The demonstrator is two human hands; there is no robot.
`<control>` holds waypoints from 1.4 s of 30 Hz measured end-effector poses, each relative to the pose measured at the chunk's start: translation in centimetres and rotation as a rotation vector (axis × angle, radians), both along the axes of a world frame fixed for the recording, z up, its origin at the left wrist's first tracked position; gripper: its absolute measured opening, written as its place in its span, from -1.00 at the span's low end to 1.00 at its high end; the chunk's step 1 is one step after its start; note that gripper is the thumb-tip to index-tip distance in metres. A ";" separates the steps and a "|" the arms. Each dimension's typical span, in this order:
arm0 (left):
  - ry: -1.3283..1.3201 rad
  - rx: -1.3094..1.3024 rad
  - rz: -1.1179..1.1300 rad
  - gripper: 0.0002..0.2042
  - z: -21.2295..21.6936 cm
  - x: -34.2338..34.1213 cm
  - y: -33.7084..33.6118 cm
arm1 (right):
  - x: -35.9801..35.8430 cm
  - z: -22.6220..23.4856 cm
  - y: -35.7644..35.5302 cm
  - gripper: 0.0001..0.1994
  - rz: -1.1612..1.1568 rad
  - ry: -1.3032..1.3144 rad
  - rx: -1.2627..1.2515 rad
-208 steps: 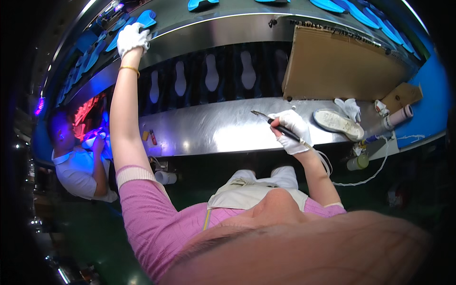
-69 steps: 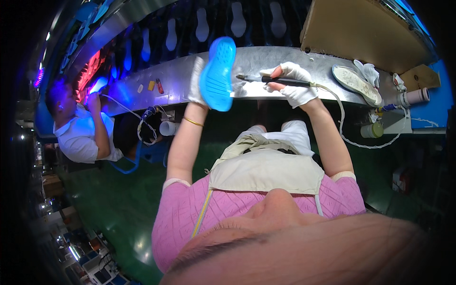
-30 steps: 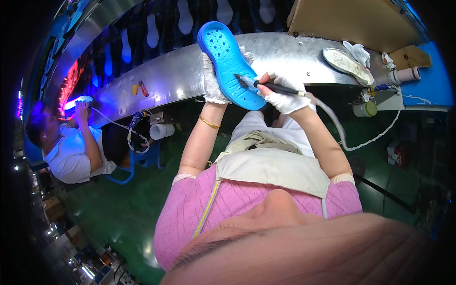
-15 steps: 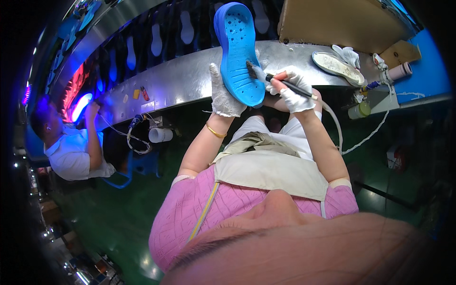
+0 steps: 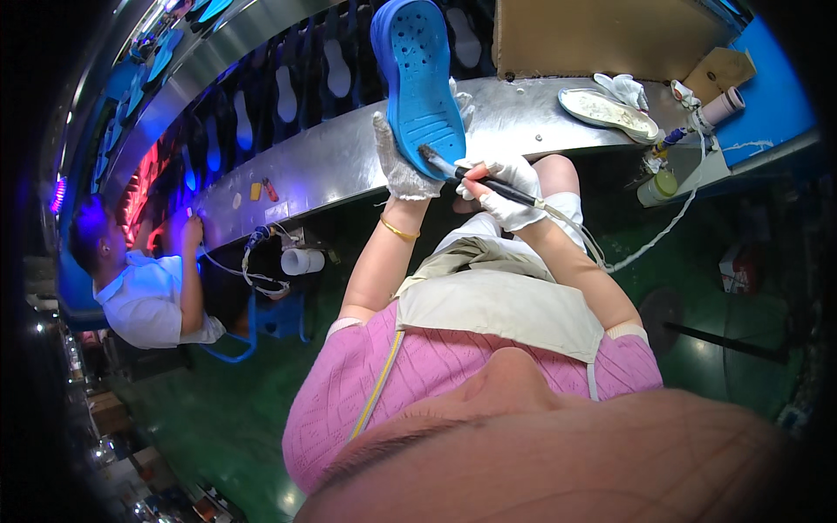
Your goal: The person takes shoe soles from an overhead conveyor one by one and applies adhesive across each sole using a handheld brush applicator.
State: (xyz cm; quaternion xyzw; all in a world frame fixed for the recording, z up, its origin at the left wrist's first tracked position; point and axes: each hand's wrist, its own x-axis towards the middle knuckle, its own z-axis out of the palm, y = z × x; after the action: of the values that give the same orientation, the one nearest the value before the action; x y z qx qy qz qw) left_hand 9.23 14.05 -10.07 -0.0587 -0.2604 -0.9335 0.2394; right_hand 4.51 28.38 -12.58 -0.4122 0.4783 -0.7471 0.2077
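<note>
My gloved left hand (image 5: 406, 170) is wrapped round the near end of a blue shoe sole (image 5: 425, 91), held tilted above the bench edge with its perforated end pointing away. Pinched in my gloved right hand (image 5: 510, 183) is a brush (image 5: 497, 186) with a black handle, from which a pale tube (image 5: 575, 228) trails. Its dark bristles rest on the sole's inner face, near the end by my left palm. The glove on my right hand leaves some fingertips bare.
A metal bench (image 5: 314, 161) runs across in front, beside a belt carrying several pale soles (image 5: 337, 68). On the right are a shallow white tray (image 5: 602, 113) of whitish stuff, a cardboard sheet (image 5: 602, 39) and a hanging jar (image 5: 658, 187). A co-worker (image 5: 144, 279) sits at the left.
The brush has moved left and nearer, from the sole's right side to its near end. My right hand has shifted left with it. The co-worker's arm has lowered.
</note>
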 end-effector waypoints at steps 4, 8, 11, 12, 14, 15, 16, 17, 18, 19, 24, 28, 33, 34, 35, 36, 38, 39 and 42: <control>0.020 0.117 -0.093 -0.15 0.0 0.8 -1.5 | -1.8 1.7 -0.9 -0.88 0.234 -0.677 0.451; 0.040 0.105 -0.101 -0.15 0.2 0.7 -2.2 | -2.3 1.0 -1.1 -0.90 0.101 -0.430 0.242; 0.028 0.042 -0.122 -0.17 0.3 0.7 -2.9 | -1.1 1.1 -0.6 -0.92 0.195 -0.159 0.294; 0.029 0.042 -0.121 -0.17 0.2 0.5 -3.2 | -1.2 1.1 -0.5 -0.92 0.228 -0.174 0.301; -0.047 0.007 -0.125 -0.15 0.4 0.1 -3.4 | -1.6 1.9 -0.6 -0.91 0.191 -0.434 0.401; -0.022 0.039 -0.159 -0.15 0.6 0.2 -3.1 | -1.9 2.1 -0.4 -0.90 0.192 -0.445 0.359; -0.018 0.036 -0.166 -0.15 0.8 0.0 -3.0 | -2.4 1.7 -0.7 -0.92 0.166 -0.294 0.264; 0.004 0.034 -0.202 -0.14 1.1 -0.2 -3.1 | -2.4 1.3 -0.4 -0.93 0.165 -0.312 0.291; 0.026 0.032 -0.237 -0.14 1.4 -0.3 -3.2 | -2.2 1.0 -0.1 -0.94 0.164 -0.329 0.319; 0.042 0.077 -0.260 -0.14 1.4 -0.2 -3.5 | -1.6 1.6 -0.1 -0.94 0.173 -0.332 0.343; 0.098 0.156 -0.308 -0.14 1.1 -0.6 -5.2 | -0.9 0.5 0.4 -0.91 0.248 -0.423 0.255; -0.003 0.099 -0.341 -0.18 1.3 -0.8 -6.1 | -2.5 1.3 -0.8 -0.86 0.292 -0.528 0.156; -0.164 0.078 -0.295 -0.19 -0.4 -1.7 -6.9 | -2.5 1.2 -3.9 -0.87 0.126 -0.225 0.197; -0.059 0.135 -0.352 -0.19 -0.3 -2.0 -6.8 | -2.3 1.0 -4.2 -0.85 0.160 -0.186 0.204; -0.039 0.116 -0.336 -0.18 0.0 -2.5 -6.8 | -2.0 0.3 -4.6 -0.85 0.149 -0.041 0.180; 0.018 0.115 -0.350 -0.17 -0.4 -2.8 -7.3 | -1.6 0.1 -4.3 -0.86 0.189 -0.123 0.160; -0.025 0.190 -0.275 -0.18 0.1 -2.3 -7.0 | -1.7 1.2 -4.1 -0.86 0.323 -0.312 0.386; -0.025 0.193 -0.269 -0.18 -0.1 -2.1 -7.2 | -1.9 2.0 -3.8 -0.86 0.314 -0.384 0.420; -0.142 0.121 -0.303 -0.23 0.1 -1.7 -7.6 | -3.8 1.9 -3.5 -0.87 0.296 -0.560 0.225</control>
State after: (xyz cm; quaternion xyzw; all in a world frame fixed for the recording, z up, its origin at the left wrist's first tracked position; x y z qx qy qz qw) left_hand 7.50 6.41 -9.99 -0.0165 -0.2080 -0.9747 0.0801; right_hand 0.73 24.89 -10.66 -0.2303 0.4170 -0.7356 0.4815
